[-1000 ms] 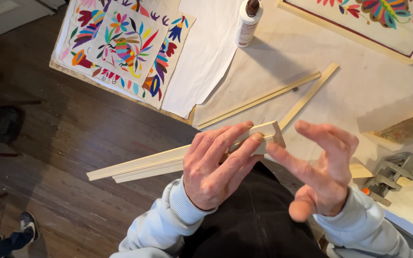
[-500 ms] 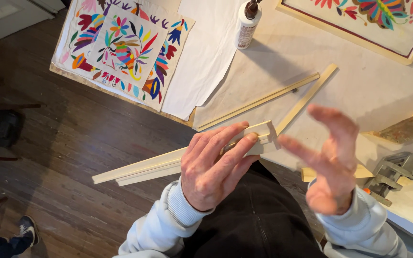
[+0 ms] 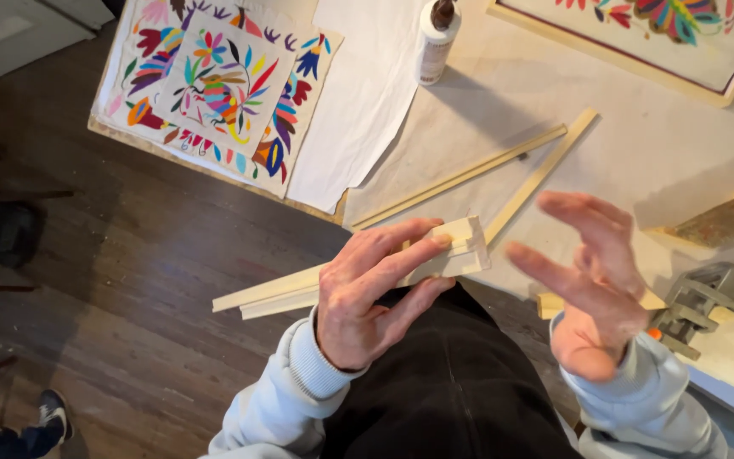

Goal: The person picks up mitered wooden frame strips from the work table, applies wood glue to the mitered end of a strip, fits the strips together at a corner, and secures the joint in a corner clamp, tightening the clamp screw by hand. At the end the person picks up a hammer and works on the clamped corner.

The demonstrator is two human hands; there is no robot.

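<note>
Dark wooden floorboards (image 3: 129,297) fill the left of the view, and a table covered in pale cloth (image 3: 639,144) runs across the top and right.

Over the person's lap, the left hand (image 3: 367,302) grasps a bundle of pale wooden frame mouldings (image 3: 299,289), fingers wrapped over the top near its right end. The bundle's long axis runs from lower left to upper right, rising only slightly; its cut, stepped end (image 3: 469,242) points up and right toward the table edge, and the other end sticks out over the floor. It looks like two or three strips held together, though the exact count is hard to tell.

The right hand (image 3: 592,285) is open and holds nothing, fingers spread and somewhat blurred, just right of the bundle's cut end.

On the table lie two more pale wooden strips (image 3: 503,166), a white glue bottle with a dark cap (image 3: 437,38), a grey metal corner clamp (image 3: 707,302) and a brightly embroidered cloth panel (image 3: 214,85).
</note>
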